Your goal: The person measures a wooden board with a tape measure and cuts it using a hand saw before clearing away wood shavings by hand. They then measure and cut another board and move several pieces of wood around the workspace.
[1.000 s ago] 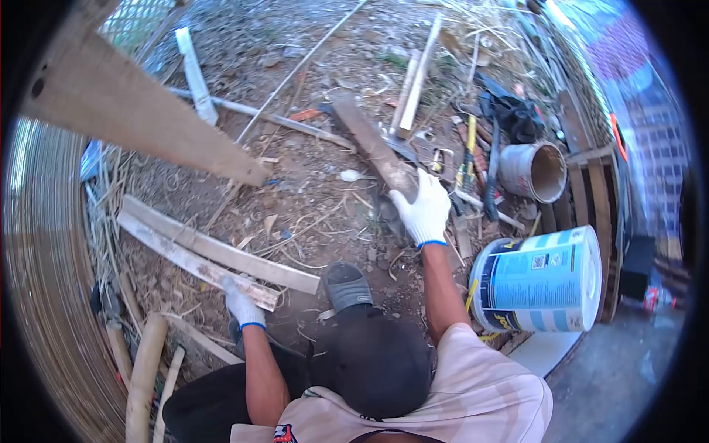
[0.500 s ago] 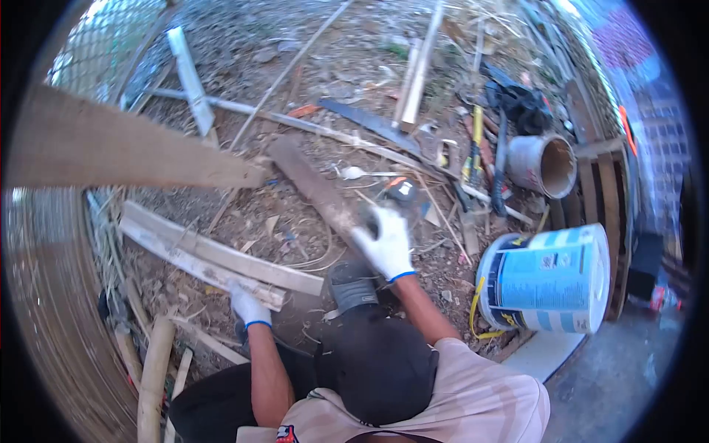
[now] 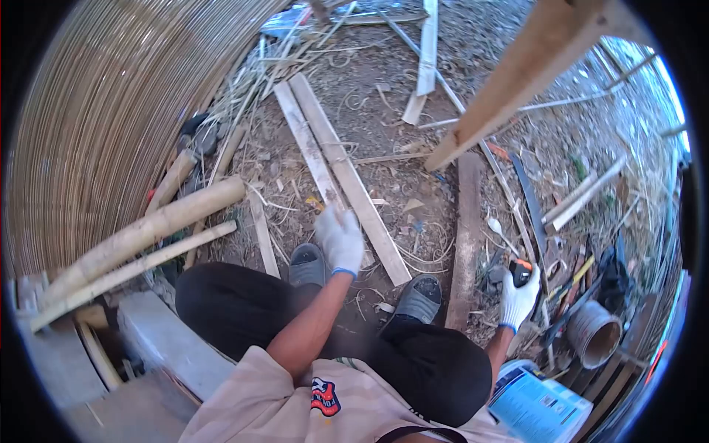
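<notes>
My left hand (image 3: 340, 241), in a white glove with a blue cuff, is closed around the near end of a pale, weathered wooden board (image 3: 306, 140) lying on the dirt. A second wooden board (image 3: 347, 173) lies right alongside it. At the right, my right hand (image 3: 518, 301), gloved the same way, grips a black and orange tape measure (image 3: 521, 274) just above the ground. Its thumb and fingers sit on either side of the case. Between my hands lies a dark brown plank (image 3: 465, 236).
A wooden post (image 3: 517, 77) slants across the upper right. Bamboo poles (image 3: 148, 229) lie at the left beside a slatted wall (image 3: 111, 111). A handsaw (image 3: 530, 196), a cylinder (image 3: 594, 336) and a blue-white bucket (image 3: 543, 402) are on the right.
The view has swung left. My right hand has moved from over the brown plank to the tape measure and taken hold of it. My left hand stays at the pale board's end.
</notes>
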Motion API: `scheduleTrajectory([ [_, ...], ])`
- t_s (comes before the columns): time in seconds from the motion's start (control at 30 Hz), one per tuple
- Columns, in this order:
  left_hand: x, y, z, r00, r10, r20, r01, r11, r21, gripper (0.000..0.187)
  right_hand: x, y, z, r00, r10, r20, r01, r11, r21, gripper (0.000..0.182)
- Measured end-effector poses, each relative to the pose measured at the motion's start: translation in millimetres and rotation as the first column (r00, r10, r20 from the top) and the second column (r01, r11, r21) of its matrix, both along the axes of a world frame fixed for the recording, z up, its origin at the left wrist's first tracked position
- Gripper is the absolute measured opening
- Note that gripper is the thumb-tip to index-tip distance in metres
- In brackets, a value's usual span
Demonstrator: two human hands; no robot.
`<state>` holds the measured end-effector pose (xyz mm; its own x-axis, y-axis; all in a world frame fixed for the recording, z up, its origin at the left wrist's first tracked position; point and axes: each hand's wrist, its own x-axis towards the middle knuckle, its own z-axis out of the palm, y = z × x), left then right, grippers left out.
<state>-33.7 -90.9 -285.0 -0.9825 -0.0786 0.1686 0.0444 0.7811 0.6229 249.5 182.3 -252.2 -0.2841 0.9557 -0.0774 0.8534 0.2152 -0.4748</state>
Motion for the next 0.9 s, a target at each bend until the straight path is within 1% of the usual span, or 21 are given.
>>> scheduleTrajectory([
  [0.03,3,6,12,0.984,-0.144,0.104,0.136,0.988,0.077,0.039,-12,-17,17,0.996,-0.007,-0.086,0.009,1.000,0.017,0.080],
  [0.07,3,12,24,0.935,-0.299,0.189,0.270,0.948,0.167,0.043,-19,-31,20,0.956,0.009,-0.294,-0.041,0.994,-0.104,0.080],
  [0.1,5,24,41,0.828,-0.486,0.280,0.391,0.858,0.334,0.043,-27,-44,23,0.874,-0.009,-0.486,-0.109,0.971,-0.213,0.080],
  [0.13,9,36,53,0.674,-0.663,0.327,0.468,0.725,0.506,0.044,-42,-60,40,0.898,0.092,-0.430,-0.208,0.950,-0.231,0.079],
  [0.17,17,47,54,0.576,-0.749,0.328,0.494,0.638,0.590,0.044,-55,-75,45,0.848,0.208,-0.487,-0.345,0.915,-0.211,0.081],
  [0.2,27,55,54,0.468,-0.826,0.314,0.505,0.542,0.672,0.044,-66,-89,46,0.862,0.260,-0.434,-0.391,0.887,-0.245,0.084],
  [0.23,37,62,68,0.380,-0.818,0.432,0.317,0.554,0.770,0.044,-82,-106,48,0.836,0.272,-0.477,-0.418,0.878,-0.232,0.084],
  [0.3,52,62,50,0.360,-0.828,0.430,0.418,0.555,0.719,0.043,-96,-122,33,0.796,0.454,-0.399,-0.532,0.840,-0.106,0.082],
  [0.33,51,57,51,0.359,-0.805,0.473,0.487,0.594,0.640,0.042,-104,-129,36,0.814,0.439,-0.381,-0.520,0.843,-0.139,0.081],
  [0.4,58,48,45,0.425,-0.691,0.585,0.268,0.713,0.648,0.041,-113,-139,35,0.864,0.371,-0.342,-0.461,0.855,-0.238,0.081],
  [0.43,59,47,46,0.442,-0.632,0.636,0.157,0.753,0.639,0.041,-114,-142,32,0.887,0.334,-0.320,-0.420,0.870,-0.257,0.079],
  [0.47,59,43,52,0.445,-0.634,0.633,0.144,0.748,0.648,0.042,-113,-140,25,0.898,0.304,-0.320,-0.400,0.866,-0.300,0.079],
  [0.5,61,42,48,0.426,-0.623,0.655,0.091,0.751,0.654,0.043,-111,-140,20,0.909,0.272,-0.317,-0.378,0.858,-0.348,0.080],
  [0.57,65,38,42,0.384,-0.600,0.702,-0.015,0.756,0.655,0.046,-110,-138,17,0.915,0.167,-0.367,-0.343,0.801,-0.491,0.083],
  [0.6,67,36,39,0.411,-0.586,0.699,0.006,0.768,0.640,0.047,-109,-138,15,0.917,0.109,-0.383,-0.325,0.762,-0.560,0.085],
  [0.7,69,35,40,0.502,-0.554,0.665,0.059,0.788,0.613,0.050,-110,-144,0,0.877,-0.045,-0.479,-0.313,0.703,-0.639,0.086],
  [0.77,72,35,37,0.575,-0.535,0.619,0.069,0.785,0.615,0.050,-112,-150,-9,0.874,-0.050,-0.482,-0.290,0.744,-0.602,0.083],
  [0.83,73,32,38,0.612,-0.523,0.592,0.158,0.815,0.557,0.048,-115,-155,-16,0.877,-0.059,-0.477,-0.257,0.780,-0.570,0.083],
  [0.87,71,31,40,0.630,-0.521,0.576,0.202,0.826,0.526,0.048,-117,-158,-13,0.887,-0.040,-0.461,-0.238,0.815,-0.528,0.082],
  [0.9,71,32,43,0.608,-0.506,0.612,0.204,0.844,0.496,0.047,-116,-160,-13,0.877,-0.031,-0.479,-0.235,0.842,-0.486,0.082],
])
